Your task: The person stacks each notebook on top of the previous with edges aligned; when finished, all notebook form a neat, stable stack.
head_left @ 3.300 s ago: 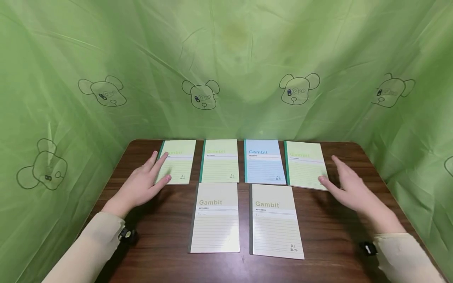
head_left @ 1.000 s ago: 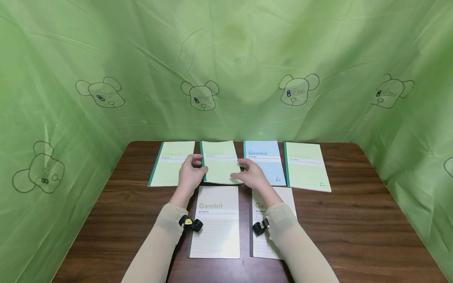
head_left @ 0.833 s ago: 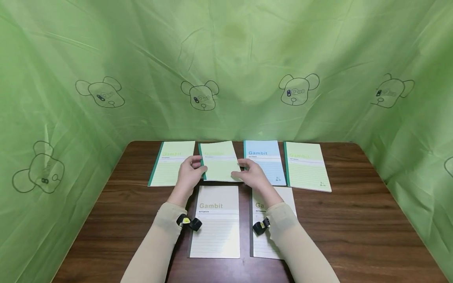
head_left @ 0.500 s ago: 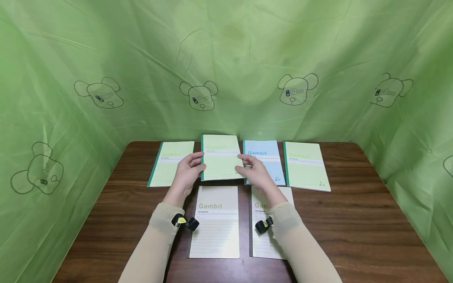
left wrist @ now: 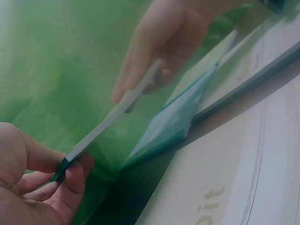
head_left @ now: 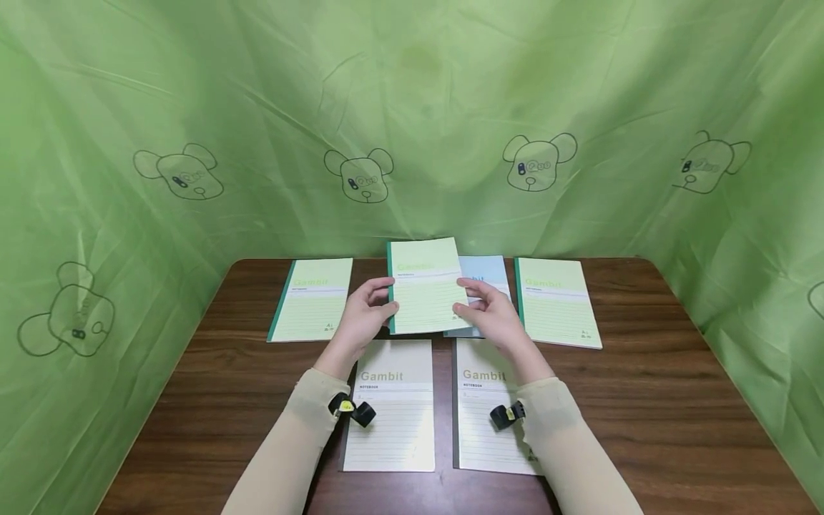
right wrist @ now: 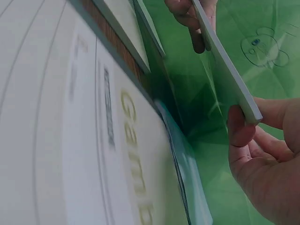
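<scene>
A pale green notebook (head_left: 425, 293) with a dark green spine is held up off the table, partly in front of a blue notebook (head_left: 486, 270). My left hand (head_left: 362, 315) pinches its spine edge between thumb and fingers. On the opposite edge, my right hand (head_left: 494, 315) grips it the same way. Both wrist views show the held notebook (left wrist: 112, 117) edge-on, apart from the notebooks below. Its lower right corner is partly covered by the right thumb.
Another green notebook (head_left: 315, 297) lies at the back left, and one more green notebook (head_left: 556, 300) at the back right. Two whitish notebooks, a left one (head_left: 395, 422) and a right one (head_left: 486, 429), lie in front under the forearms. A green curtain (head_left: 425, 107) encloses the wooden table (head_left: 676, 400).
Both hands came in from the sides and took hold of the second green notebook in the back row. It has risen off the table and shifted right, over part of the blue one.
</scene>
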Action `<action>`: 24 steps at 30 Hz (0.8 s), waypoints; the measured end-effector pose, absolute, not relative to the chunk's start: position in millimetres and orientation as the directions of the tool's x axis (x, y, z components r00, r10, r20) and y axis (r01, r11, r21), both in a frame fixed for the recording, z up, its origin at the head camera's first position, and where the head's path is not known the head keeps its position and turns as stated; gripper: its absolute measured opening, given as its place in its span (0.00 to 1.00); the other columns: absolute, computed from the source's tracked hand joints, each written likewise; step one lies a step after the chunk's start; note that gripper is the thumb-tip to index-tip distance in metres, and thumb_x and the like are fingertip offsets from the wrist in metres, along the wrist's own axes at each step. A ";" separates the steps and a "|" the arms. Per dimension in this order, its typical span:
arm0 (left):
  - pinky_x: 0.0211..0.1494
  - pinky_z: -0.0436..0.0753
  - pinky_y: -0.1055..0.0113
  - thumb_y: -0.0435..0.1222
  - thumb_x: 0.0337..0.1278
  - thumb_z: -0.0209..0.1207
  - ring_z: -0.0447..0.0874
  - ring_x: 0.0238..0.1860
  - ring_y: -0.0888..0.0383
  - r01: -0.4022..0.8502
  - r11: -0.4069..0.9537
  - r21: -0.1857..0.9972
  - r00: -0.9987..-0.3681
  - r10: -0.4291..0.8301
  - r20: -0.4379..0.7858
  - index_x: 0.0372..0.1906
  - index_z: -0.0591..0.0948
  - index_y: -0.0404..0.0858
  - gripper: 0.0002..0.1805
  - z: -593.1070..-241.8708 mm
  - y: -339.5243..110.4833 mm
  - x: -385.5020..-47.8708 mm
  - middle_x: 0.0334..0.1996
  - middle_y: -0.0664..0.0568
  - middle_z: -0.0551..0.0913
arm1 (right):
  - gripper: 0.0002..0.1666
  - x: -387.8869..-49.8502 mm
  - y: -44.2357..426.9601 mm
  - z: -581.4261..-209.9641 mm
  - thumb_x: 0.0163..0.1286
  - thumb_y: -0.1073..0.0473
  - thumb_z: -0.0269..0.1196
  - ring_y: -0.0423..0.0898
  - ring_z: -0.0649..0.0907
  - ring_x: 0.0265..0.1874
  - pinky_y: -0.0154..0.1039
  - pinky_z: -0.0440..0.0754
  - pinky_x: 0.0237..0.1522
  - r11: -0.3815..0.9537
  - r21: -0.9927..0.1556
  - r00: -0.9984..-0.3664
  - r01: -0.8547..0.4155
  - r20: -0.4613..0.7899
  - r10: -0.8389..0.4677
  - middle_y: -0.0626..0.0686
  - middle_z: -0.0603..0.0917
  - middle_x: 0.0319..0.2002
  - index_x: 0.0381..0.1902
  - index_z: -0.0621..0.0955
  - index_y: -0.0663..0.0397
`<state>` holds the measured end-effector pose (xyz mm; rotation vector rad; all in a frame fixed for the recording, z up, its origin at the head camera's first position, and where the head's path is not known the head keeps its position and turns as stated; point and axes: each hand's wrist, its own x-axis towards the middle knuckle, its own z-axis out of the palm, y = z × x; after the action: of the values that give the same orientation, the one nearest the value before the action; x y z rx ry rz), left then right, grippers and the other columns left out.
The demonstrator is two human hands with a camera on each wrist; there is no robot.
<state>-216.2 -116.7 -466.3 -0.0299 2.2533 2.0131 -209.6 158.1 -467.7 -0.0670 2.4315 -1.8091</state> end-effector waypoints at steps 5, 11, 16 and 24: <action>0.41 0.87 0.60 0.25 0.72 0.63 0.90 0.42 0.52 -0.084 0.158 0.984 -0.989 0.109 -0.101 0.74 0.77 0.42 0.28 -464.8 -95.5 -222.4 0.60 0.44 0.86 | 0.34 -205.7 180.6 -466.8 0.76 0.60 0.72 0.52 0.82 0.52 0.33 0.83 0.47 0.285 -0.958 -0.996 -0.010 -0.016 -0.090 0.63 0.78 0.71 0.77 0.78 0.51; 0.36 0.87 0.61 0.23 0.71 0.62 0.88 0.33 0.52 -0.044 0.194 0.980 -0.987 0.144 -0.073 0.72 0.77 0.40 0.28 -472.2 -68.2 -234.4 0.59 0.43 0.86 | 0.32 -204.8 205.8 -471.2 0.78 0.57 0.71 0.52 0.80 0.54 0.32 0.82 0.46 0.298 -0.954 -0.999 -0.013 -0.001 -0.048 0.62 0.78 0.71 0.77 0.79 0.47; 0.35 0.87 0.62 0.23 0.73 0.62 0.87 0.31 0.55 -0.015 0.229 0.973 -0.982 0.179 -0.057 0.72 0.77 0.39 0.27 -478.7 -51.3 -240.6 0.59 0.41 0.85 | 0.32 -207.5 222.4 -478.1 0.79 0.57 0.70 0.52 0.77 0.55 0.32 0.79 0.45 0.313 -0.949 -0.999 0.025 -0.036 -0.028 0.62 0.77 0.72 0.78 0.78 0.47; 0.37 0.88 0.61 0.25 0.73 0.62 0.85 0.32 0.55 -0.003 0.260 0.966 -0.987 0.155 -0.045 0.71 0.78 0.41 0.26 -481.9 -34.8 -243.3 0.61 0.42 0.83 | 0.33 -213.0 236.8 -482.3 0.79 0.57 0.71 0.52 0.77 0.54 0.32 0.80 0.47 0.327 -0.945 -0.999 0.031 -0.038 -0.014 0.62 0.77 0.71 0.79 0.77 0.47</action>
<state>-243.3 -34.8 -481.9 0.1449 2.3873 1.8301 -213.0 236.8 -482.3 0.0163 2.5269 -1.8001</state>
